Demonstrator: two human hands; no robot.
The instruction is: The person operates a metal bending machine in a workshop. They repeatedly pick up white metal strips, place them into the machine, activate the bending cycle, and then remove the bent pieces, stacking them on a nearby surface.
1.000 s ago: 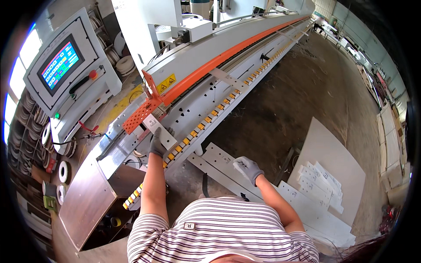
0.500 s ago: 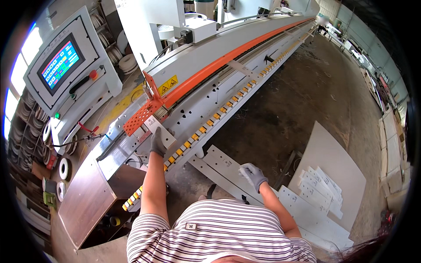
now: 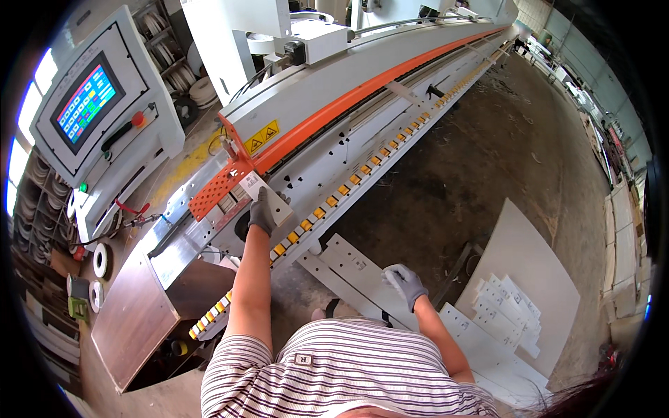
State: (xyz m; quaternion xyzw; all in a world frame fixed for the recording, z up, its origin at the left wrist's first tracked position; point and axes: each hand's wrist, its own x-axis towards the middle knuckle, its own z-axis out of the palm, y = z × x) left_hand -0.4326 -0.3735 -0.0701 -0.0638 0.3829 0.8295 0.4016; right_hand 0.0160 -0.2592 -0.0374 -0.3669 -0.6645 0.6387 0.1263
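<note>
My left hand (image 3: 261,214), in a grey glove, grips a narrow white panel (image 3: 280,212) at the near end of the long grey and orange machine (image 3: 306,150). The thumb side lies on the panel's top; dark fingertips show past its far edge. The panel has a label and small holes, and its upper end lies close to the orange perforated plate (image 3: 216,189). My right hand (image 3: 404,284), gloved too, hovers in front of my body with fingers loosely stretched and nothing in them. Below it lie long white boards with holes (image 3: 352,261).
A row of yellow rollers (image 3: 332,200) runs along the machine's near edge. At left stand a control panel with a lit screen (image 3: 87,104) and a brown wooden cabinet (image 3: 136,320). Several labelled white strips (image 3: 505,310) lie on a large board (image 3: 536,258) at right.
My left hand and the narrow panel have moved a little to the right and up, away from the orange plate. My right hand stays nearly in place. The view has shifted slightly.
</note>
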